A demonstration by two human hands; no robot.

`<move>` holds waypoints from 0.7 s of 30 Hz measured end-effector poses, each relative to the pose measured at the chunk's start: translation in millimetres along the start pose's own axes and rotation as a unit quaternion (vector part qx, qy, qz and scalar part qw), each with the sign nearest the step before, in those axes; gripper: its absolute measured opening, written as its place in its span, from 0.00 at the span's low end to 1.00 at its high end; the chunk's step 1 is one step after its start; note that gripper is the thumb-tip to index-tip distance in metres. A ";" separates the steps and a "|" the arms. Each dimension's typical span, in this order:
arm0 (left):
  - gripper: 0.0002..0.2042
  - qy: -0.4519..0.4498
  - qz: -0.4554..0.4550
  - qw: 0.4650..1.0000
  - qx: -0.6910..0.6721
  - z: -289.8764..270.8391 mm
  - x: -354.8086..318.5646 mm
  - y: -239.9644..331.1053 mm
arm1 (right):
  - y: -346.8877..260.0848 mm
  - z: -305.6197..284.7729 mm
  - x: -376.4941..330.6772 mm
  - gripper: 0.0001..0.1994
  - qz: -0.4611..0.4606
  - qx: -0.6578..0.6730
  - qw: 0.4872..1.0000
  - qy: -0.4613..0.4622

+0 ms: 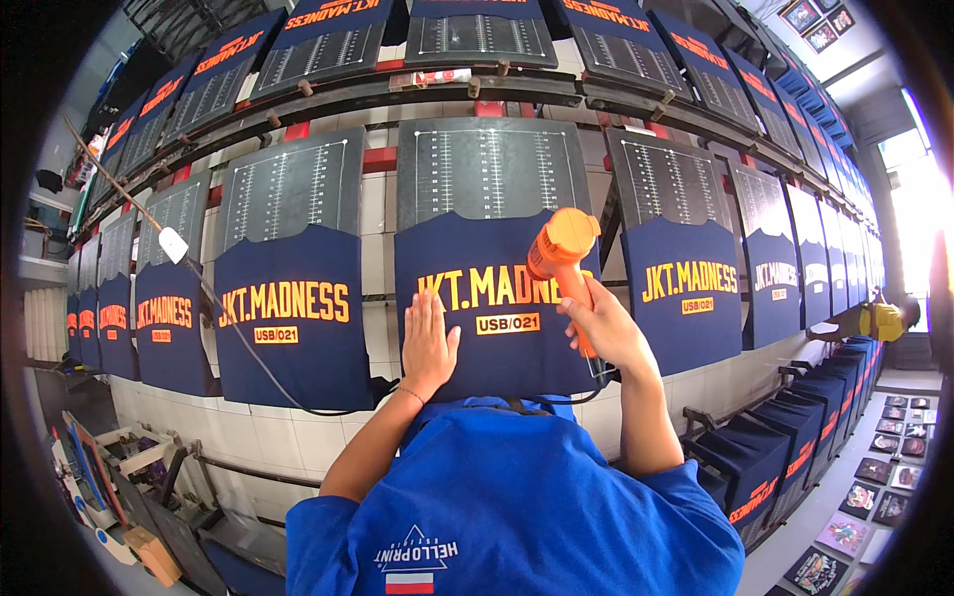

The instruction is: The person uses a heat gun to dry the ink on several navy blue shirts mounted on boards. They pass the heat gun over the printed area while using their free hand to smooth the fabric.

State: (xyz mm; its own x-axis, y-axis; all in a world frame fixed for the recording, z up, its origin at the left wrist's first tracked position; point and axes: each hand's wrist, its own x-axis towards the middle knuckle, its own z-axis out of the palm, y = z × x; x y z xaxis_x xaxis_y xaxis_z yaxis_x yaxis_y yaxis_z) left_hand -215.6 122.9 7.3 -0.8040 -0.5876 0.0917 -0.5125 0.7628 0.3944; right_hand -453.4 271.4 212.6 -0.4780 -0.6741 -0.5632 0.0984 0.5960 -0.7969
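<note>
An orange hair dryer [571, 236] is held upright by its handle, its round head over the upper right of the print. My right hand [614, 330] is closed round that handle. Below it, a navy T-shirt [467, 372] with an orange-yellow print lies stretched on a dark printing board [492, 164] with white ruler marks. On the shirt's left part, at the edge of the print, my left hand [427, 346] rests flat with its fingers straight. A dark cord [588, 397] leaves the handle and passes close to my waist.
Boards with matching navy shirts flank mine, such as the left shirt [288, 348] and right shirt [686, 333]. Another row stands beyond a metal rail [537, 87]. A cable with a white plug-like piece [173, 244] hangs at left. Far right, a person in yellow [887, 320] stands by the row.
</note>
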 end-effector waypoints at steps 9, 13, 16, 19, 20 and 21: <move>0.32 0.013 -0.051 0.997 0.056 7.1 66.1 -15.3 | 24.8 -4.6 -29.0 0.19 0.013 -0.004 1.000 -0.015; 0.33 0.001 -0.069 0.996 0.065 8.4 52.7 -7.2 | 22.4 -10.6 -25.0 0.20 0.009 0.000 1.000 -0.019; 0.33 0.022 -0.063 0.997 0.043 8.3 30.0 2.9 | 13.6 -14.6 -15.5 0.19 0.015 -0.022 0.999 -0.047; 0.33 0.036 -0.069 0.996 0.036 10.7 7.3 17.5 | 9.4 -15.1 1.5 0.20 -0.018 -0.011 0.999 -0.035; 0.33 0.039 -0.072 0.996 0.037 11.6 0.3 22.5 | 8.9 -16.9 6.3 0.20 -0.037 -0.012 0.999 -0.033; 0.33 0.038 -0.080 0.995 0.046 12.8 -7.4 28.1 | 8.8 -19.0 10.5 0.20 -0.055 -0.012 0.998 -0.030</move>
State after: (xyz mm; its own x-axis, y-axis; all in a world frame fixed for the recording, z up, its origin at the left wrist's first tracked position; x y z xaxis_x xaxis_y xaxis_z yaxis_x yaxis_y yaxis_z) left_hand -228.0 152.2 6.0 -0.6861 -0.7201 0.1041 -0.6610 0.6767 0.3242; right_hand -474.1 277.9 203.8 -0.4321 -0.7607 -0.4844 0.0274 0.5258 -0.8502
